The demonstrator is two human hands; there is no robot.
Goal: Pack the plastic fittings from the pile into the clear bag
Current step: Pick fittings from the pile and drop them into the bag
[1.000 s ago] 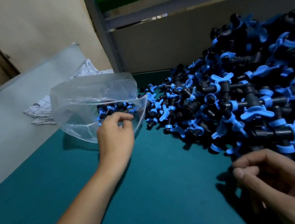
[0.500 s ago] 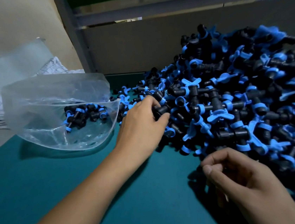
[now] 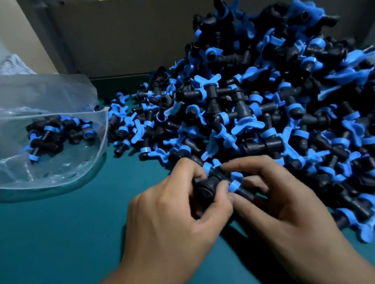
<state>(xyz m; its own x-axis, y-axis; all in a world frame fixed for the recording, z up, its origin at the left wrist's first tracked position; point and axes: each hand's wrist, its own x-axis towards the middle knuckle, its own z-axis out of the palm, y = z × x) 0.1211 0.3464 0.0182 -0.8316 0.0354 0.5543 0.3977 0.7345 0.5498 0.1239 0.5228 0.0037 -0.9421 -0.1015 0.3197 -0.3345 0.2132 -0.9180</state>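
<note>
A big pile of black and blue plastic fittings [image 3: 271,109] covers the right half of the teal table [image 3: 52,239]. The clear bag [image 3: 14,107] lies open on its side at the left, with several fittings [image 3: 50,136] inside. At the pile's near edge my left hand [image 3: 174,218] and my right hand [image 3: 280,203] meet. Both curl their fingers round black and blue fittings [image 3: 219,185] held between them. The exact number they hold is hidden by the fingers.
A grey-brown board [image 3: 134,31] stands behind the pile and bag. A grey metal post [image 3: 36,30] rises at the back left. Folded patterned cloth [image 3: 12,66] shows behind the bag.
My left hand pulled back from the pile's left side to its near edge and met my right hand, which moved up to the pile. Both now hold fittings. The view shifted down.
</note>
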